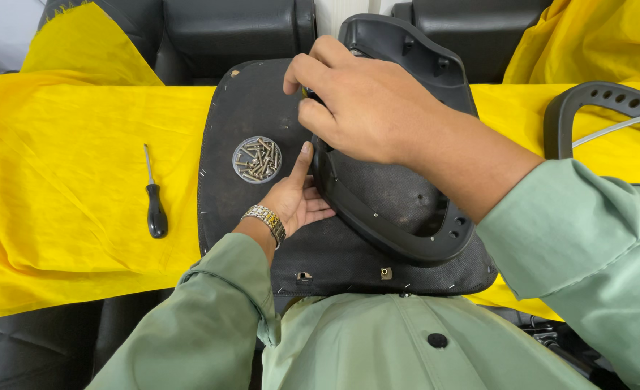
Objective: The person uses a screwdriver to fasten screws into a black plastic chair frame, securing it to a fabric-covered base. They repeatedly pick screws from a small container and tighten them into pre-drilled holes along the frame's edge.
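Yellow cloth (81, 188) covers the work surface, and on it lies a flat black seat base (251, 108), underside up, with staples showing along its edge. A black plastic armrest frame (399, 217), loop-shaped, rests on the right half of this base and rises toward the far side.

The left hand (299, 198) lies palm up on the seat base, fingers loosely extended. Its thumb points away from the person and touches the frame's left edge. It grips nothing. A metal watch (265, 219) sits on that wrist, just above a pale green sleeve (197, 325).

The right hand (359, 105) reaches across from the right and sits over the upper left part of the frame. Its fingers are curled downward, pinched around something small at the frame's edge (what they pinch is hidden by the fingers themselves, so it cannot be identified).

A round clear container of screws (257, 159) stands on the seat base, just beside the left thumb tip and near the right fingertips. A screwdriver (153, 198) with a black handle lies on the cloth to the left, well apart from both hands. A second black perforated frame (587, 105) lies at the right edge on the cloth.
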